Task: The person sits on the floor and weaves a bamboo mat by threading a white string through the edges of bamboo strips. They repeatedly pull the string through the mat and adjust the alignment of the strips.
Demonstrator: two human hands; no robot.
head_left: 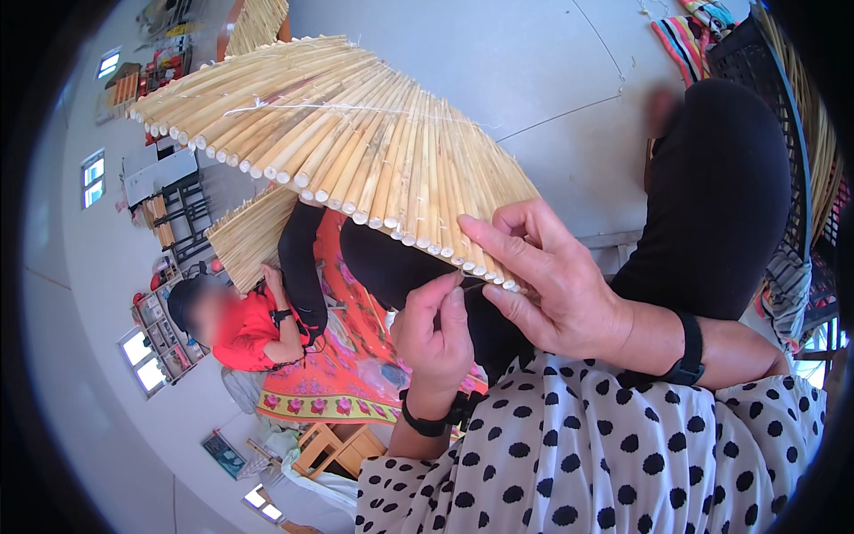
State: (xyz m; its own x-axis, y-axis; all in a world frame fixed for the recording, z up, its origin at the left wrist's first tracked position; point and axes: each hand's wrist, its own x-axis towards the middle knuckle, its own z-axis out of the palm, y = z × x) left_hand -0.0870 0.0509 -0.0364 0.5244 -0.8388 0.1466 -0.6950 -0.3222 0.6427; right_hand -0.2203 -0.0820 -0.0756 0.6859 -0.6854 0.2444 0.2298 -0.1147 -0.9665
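A mat of straw-coloured reed stalks (391, 151), bound side by side with white thread (307, 105), fans out across my lap, its round cut ends facing me. My right hand (556, 280) grips the mat's near right edge, fingers on top and thumb by the cut ends. Just left of it, below the row of ends, my left hand (433, 334) is closed in a pinch. Something thin and dark shows by those fingertips, too fine to name. Each wrist wears a black band.
At the left a person in a red shirt (245, 329) holds another reed mat (253, 236). A flowered red cloth (338, 378) lies between us. To my right stands a dark plastic basket (756, 67) with long reeds; striped cloth (680, 49) lies beside it.
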